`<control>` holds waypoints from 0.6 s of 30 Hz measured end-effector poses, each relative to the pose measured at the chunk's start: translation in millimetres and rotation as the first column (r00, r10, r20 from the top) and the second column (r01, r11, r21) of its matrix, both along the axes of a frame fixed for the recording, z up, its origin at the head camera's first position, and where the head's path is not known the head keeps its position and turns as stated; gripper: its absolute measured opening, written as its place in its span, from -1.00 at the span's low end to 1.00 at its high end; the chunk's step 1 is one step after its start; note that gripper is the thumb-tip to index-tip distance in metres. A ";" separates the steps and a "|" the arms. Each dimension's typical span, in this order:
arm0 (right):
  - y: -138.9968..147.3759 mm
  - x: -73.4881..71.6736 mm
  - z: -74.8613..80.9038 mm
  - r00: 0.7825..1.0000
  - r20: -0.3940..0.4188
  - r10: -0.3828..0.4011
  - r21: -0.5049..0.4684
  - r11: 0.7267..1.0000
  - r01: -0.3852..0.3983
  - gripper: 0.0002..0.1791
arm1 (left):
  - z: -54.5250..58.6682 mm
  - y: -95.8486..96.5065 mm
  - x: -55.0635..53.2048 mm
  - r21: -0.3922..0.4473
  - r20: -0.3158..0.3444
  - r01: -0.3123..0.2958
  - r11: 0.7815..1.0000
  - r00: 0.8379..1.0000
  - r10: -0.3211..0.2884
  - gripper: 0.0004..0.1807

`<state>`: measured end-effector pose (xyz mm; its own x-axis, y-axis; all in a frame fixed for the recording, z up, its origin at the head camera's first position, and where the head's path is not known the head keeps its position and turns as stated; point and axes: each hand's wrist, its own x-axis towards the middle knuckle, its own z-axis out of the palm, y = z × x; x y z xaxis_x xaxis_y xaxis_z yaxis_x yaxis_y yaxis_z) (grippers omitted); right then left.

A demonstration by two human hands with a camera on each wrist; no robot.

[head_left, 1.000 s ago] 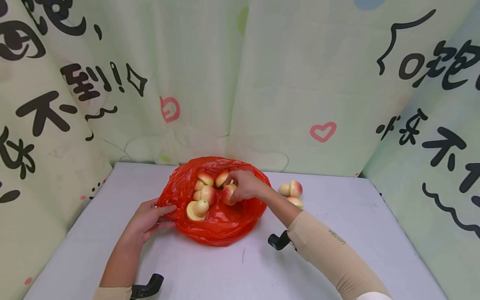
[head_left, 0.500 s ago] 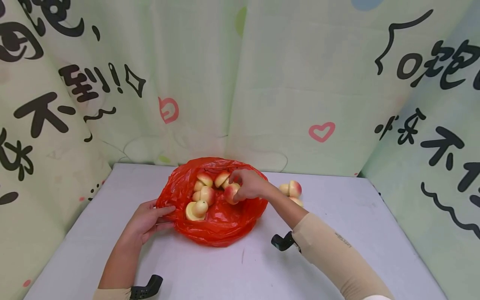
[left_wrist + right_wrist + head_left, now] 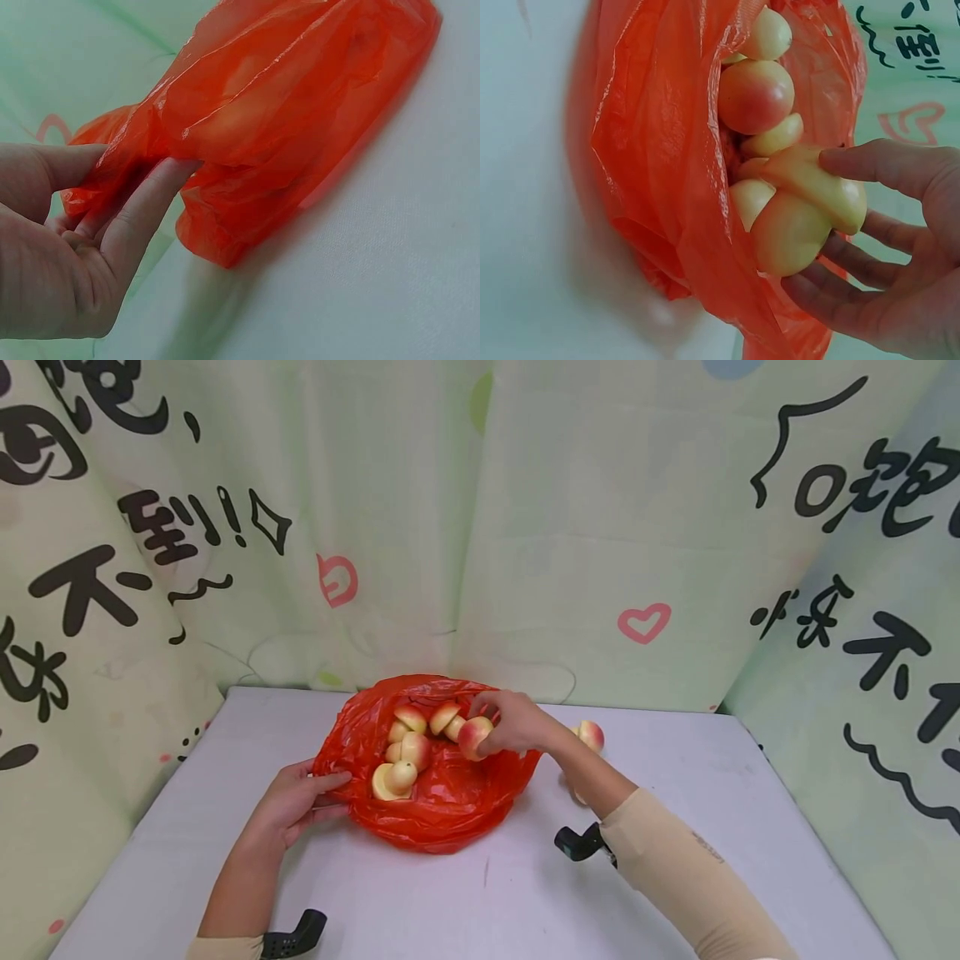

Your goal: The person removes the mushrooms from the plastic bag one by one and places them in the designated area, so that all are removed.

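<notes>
A red plastic bag [image 3: 450,814] lies wide-mouthed on the table, with several toy mushrooms [image 3: 416,750] in it; they have reddish caps and cream stems. My left hand [image 3: 296,797] grips the bag's left rim, thumb on top and fingers underneath, and the left wrist view has the thin film [image 3: 247,112] bunched between them. At the bag's right side my right hand [image 3: 517,724] holds one toy mushroom [image 3: 474,739]. The right wrist view has this mushroom [image 3: 787,236] between thumb and fingers, just at the bag's mouth.
On the white table [image 3: 480,910], right of the bag, more toy mushrooms [image 3: 591,737] lie partly hidden behind my right forearm. A pale printed curtain [image 3: 555,527] hangs behind the table and at both sides.
My right hand has moved right and slightly up with the mushroom, from deeper in the bag toward its right rim. The left hand keeps its grip in place.
</notes>
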<state>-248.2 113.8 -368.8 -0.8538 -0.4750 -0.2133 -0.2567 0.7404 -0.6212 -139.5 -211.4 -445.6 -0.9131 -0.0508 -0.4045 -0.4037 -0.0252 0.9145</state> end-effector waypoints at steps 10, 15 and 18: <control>14.2 2.1 6.4 1.000 0.016 -0.020 -0.065 0.998 0.021 -0.46 | 1.8 1.3 -0.2 0.014 -0.001 -0.005 1.000 1.000 0.005 -0.29; 21.9 3.8 9.7 0.999 0.003 -0.034 -0.073 0.997 0.034 -0.45 | 1.7 1.2 -0.2 0.014 -0.005 -0.004 1.000 1.000 0.004 -0.30; 26.8 5.3 11.7 0.999 0.012 -0.048 -0.091 0.995 0.049 -0.46 | 1.8 1.3 0.3 0.010 -0.005 -0.004 1.000 1.000 0.004 -0.30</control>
